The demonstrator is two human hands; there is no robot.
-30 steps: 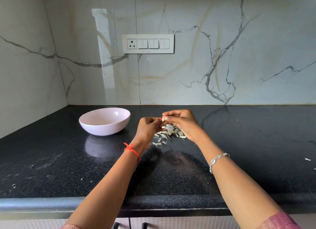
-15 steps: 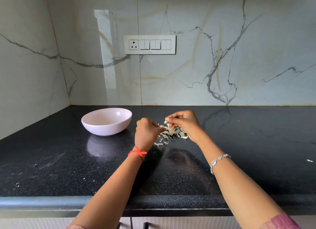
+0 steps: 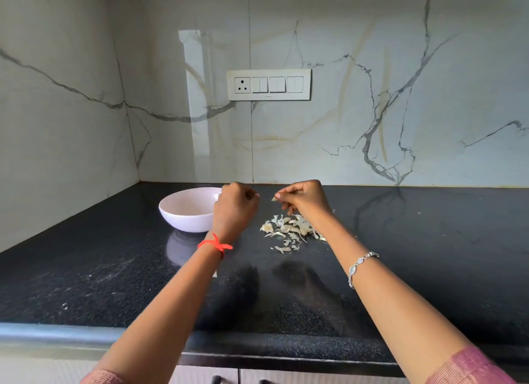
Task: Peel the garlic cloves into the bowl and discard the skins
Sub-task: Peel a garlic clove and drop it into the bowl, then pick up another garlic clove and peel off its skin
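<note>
I see my left hand [image 3: 234, 209] curled into a fist at the right rim of the white bowl [image 3: 183, 220] on the black desk [image 3: 114, 269]; I cannot tell whether it holds a clove. My right hand [image 3: 307, 200] pinches a skin scrap [image 3: 274, 199] above the pile of skins [image 3: 289, 229], right of the bowl

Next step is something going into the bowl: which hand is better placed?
Left. The left hand is curled at the rim of the bowl; the right hand pinches a pale scrap above the skin pile, farther away.
</note>
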